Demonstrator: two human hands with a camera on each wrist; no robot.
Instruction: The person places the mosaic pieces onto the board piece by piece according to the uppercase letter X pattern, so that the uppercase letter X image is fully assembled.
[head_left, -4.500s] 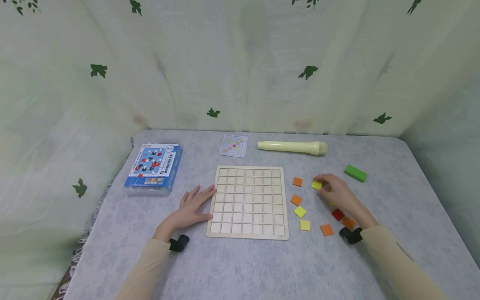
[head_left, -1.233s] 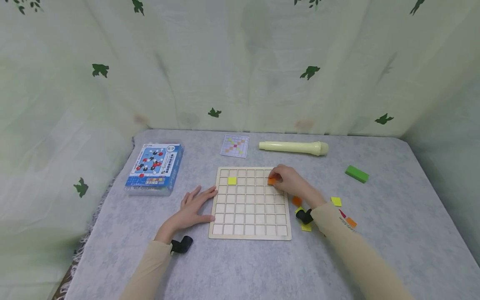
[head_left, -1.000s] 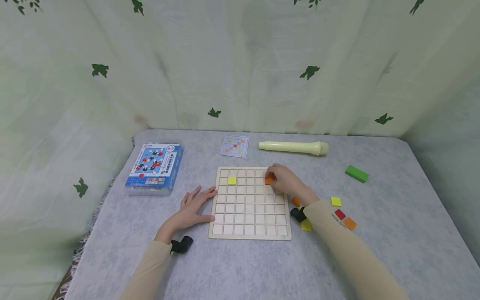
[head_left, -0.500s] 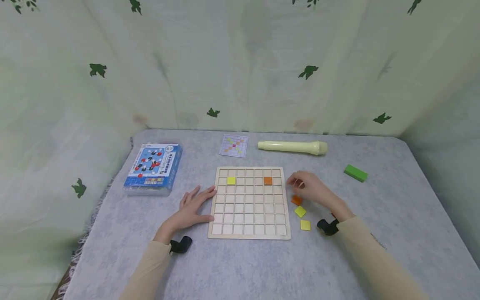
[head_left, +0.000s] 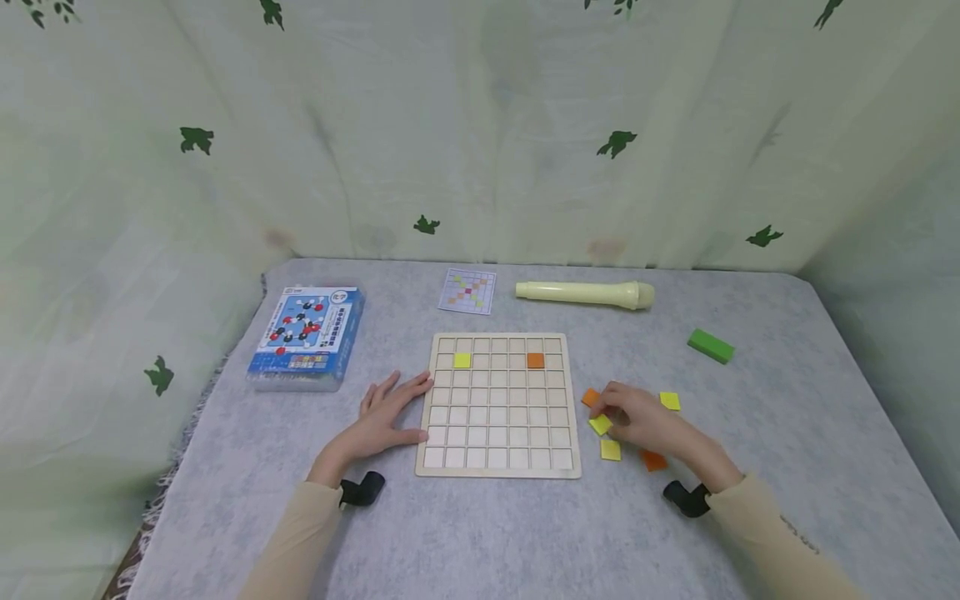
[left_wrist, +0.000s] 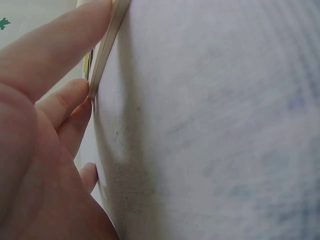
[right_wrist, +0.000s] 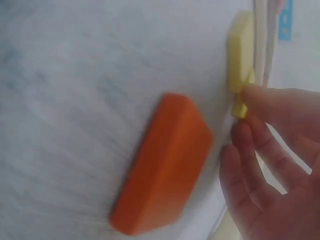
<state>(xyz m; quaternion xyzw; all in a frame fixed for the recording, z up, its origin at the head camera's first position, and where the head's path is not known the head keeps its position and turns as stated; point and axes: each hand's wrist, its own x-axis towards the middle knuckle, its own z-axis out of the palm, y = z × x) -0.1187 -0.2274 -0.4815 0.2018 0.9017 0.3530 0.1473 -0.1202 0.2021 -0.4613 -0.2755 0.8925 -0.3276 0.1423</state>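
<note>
A wooden grid board (head_left: 498, 477) lies flat on the table; a yellow tile (head_left: 462, 361) and an orange tile (head_left: 536, 361) sit in cells of its second row. My left hand (head_left: 386, 417) is spread against the board's left edge, thumb and fingertips touching the rim. To the right of the board, thumb and forefinger of my right hand (head_left: 637, 417) pinch a yellow square tile (head_left: 599, 425), also seen between those fingers in the right wrist view. Around it lie another yellow tile (head_left: 611, 451), an orange tile (head_left: 591, 397) and, partly under the hand, a second orange one (right_wrist: 162, 170).
Behind the board are a pattern card (head_left: 467, 292) and a pale yellow microphone-shaped tube (head_left: 585, 293). A blue boxed set (head_left: 306, 337) stands at the left. To the right are a green block (head_left: 711, 346) and one more yellow tile (head_left: 670, 402).
A yellow tile, then an orange one, were set in the board by my right hand. It let go of the orange tile, drew back right and took hold of another yellow tile. The left hand stayed.
</note>
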